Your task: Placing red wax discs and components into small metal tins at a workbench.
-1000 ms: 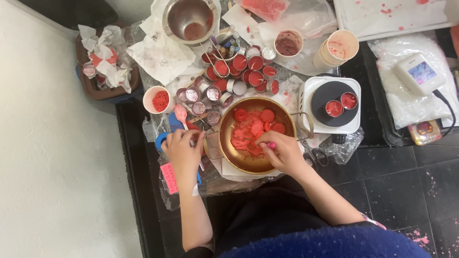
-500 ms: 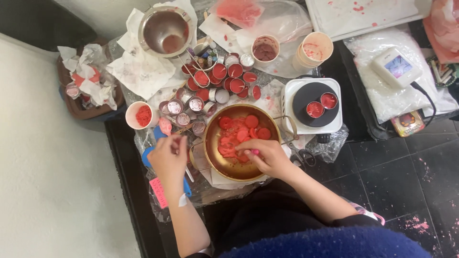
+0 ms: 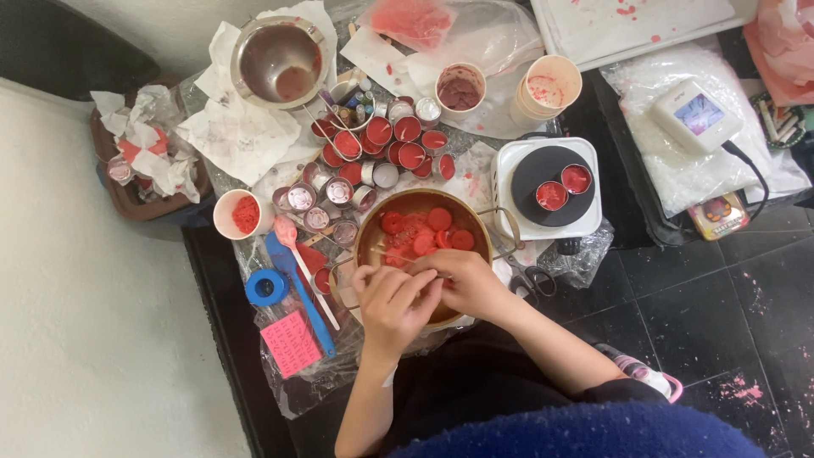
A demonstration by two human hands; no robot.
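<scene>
A person's left hand [image 3: 394,301] and right hand [image 3: 462,284] meet over the near rim of a brass bowl [image 3: 370,242], fingertips pinched together around something small; what they hold cannot be made out. Red wax discs [image 3: 428,233] lie in the bowl's far half, just beyond the knuckles. To the left of the bowl sit a pink card [image 3: 291,342], a roll of blue tape [image 3: 266,287], a blue spatula [image 3: 297,293] and a white cup [image 3: 237,214] with red wax in it. To the right, scissors [image 3: 534,280] lie beside a white hotplate [image 3: 548,188] carrying two small tins [image 3: 564,187] of red liquid. Beyond the bowl, a cluster of small red-filled tins [image 3: 386,144] crowds the plastic-covered table. Farther back stand a steel pot [image 3: 278,64], a paper cup [image 3: 459,86] of dark residue and stacked cups [image 3: 547,86].
</scene>
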